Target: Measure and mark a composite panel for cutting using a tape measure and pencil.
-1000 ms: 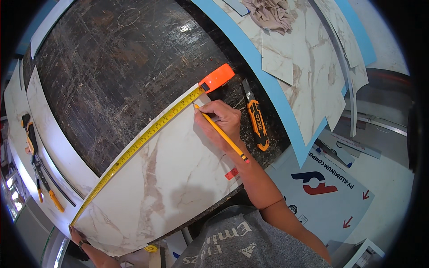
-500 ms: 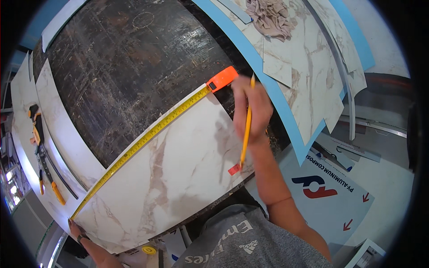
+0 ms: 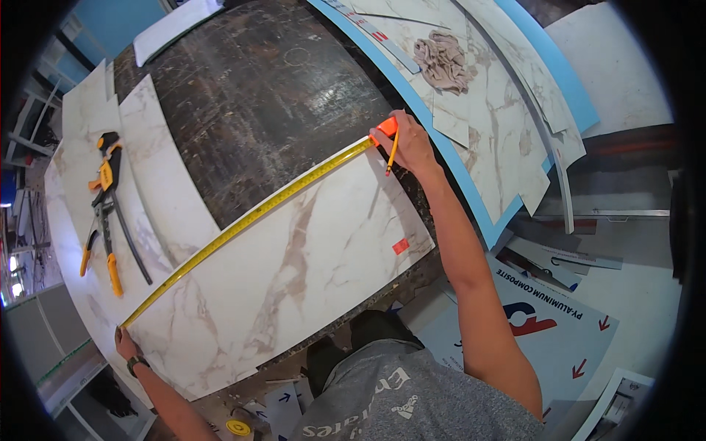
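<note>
Now shifted up from the panel's [image 3: 294,272] middle to its far corner: right hand [image 3: 410,143], closed on a yellow pencil [image 3: 393,152] and pressing the orange tape case [image 3: 385,130] down there, the knife seen earlier out of sight. Stretched along the panel's far edge, yellow tape [image 3: 243,220], its near end pinned by the left hand [image 3: 125,343], fingers curled tight at the panel's corner. Around it, dark scuffed bench [image 3: 257,95], orange-handled pliers [image 3: 103,213] on white strips at left, crumpled rag [image 3: 441,62] on marbled offcuts at right, printed sheets [image 3: 559,323] on the floor.
</note>
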Available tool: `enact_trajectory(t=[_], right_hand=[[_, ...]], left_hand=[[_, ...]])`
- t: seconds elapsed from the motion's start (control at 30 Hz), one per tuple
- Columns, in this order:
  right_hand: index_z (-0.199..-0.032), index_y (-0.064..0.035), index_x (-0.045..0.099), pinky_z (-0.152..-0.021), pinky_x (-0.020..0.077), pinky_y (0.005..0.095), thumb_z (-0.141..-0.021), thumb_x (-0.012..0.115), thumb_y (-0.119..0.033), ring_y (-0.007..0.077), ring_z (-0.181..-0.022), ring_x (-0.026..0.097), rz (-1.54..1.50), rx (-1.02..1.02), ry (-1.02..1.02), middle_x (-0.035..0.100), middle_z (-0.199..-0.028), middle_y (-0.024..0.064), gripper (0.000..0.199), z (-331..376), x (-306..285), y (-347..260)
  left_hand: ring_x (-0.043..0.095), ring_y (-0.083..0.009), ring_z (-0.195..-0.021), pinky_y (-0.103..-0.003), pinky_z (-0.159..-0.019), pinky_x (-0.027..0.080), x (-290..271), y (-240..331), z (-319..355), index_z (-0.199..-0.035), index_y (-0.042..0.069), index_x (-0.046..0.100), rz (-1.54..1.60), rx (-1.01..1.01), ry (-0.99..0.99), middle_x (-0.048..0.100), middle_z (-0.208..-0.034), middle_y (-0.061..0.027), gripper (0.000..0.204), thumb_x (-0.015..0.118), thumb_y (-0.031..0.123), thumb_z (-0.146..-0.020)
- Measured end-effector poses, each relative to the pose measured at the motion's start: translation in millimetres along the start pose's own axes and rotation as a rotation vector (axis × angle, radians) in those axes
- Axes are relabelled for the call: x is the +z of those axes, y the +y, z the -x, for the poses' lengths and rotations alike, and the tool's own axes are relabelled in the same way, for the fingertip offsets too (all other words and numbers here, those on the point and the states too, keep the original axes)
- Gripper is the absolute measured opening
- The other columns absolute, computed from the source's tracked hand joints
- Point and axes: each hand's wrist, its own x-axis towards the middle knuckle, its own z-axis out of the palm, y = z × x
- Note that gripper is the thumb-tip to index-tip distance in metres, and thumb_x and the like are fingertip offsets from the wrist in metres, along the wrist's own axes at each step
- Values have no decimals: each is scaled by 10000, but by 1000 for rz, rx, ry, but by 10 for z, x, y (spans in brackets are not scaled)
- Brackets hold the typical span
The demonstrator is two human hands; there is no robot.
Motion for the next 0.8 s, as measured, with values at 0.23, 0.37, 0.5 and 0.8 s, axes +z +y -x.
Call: enact_trajectory(t=[0.23, 0.37, 0.5, 0.8], right_hand=[[-997, -32, 566, -697, 542, 394, -772, 867, -340, 316, -722, 639, 11, -40, 211, 643, -847, 149, 486, -53, -179, -191], [-949, -43, 539, -659, 529, 391, -745, 863, -318, 311, -654, 617, -41, -66, 201, 639, -788, 119, 472, -69, -730, -681], [-916, -44, 529, -623, 521, 407, -720, 849, -327, 323, -607, 603, -17, -104, 166, 632, -730, 114, 471, 65, -1137, -872], [-888, -44, 526, -597, 517, 412, -747, 800, -303, 334, -603, 613, -33, -183, -94, 649, -729, 120, 402, 1138, -1756, -1270]], left_hand=[[669, -179, -1049, -250, -954, 521, 208, 516, 74, -1380, -10, 582, 100, 91, 16, 686, -1233, -119, 388, 633, 144, -1029], [670, -177, -1042, -250, -950, 523, 24, 685, 165, -1380, -10, 581, 151, 122, 14, 687, -1228, -120, 384, 633, 138, -1029], [672, -176, -1036, -250, -947, 525, -339, 760, 220, -1379, -9, 580, 217, 157, 3, 687, -1223, -120, 380, 632, 132, -1030], [675, -172, -1020, -249, -938, 531, -2103, 665, 620, -1378, -8, 579, 283, 135, -73, 689, -1211, -120, 372, 631, 118, -1031]])
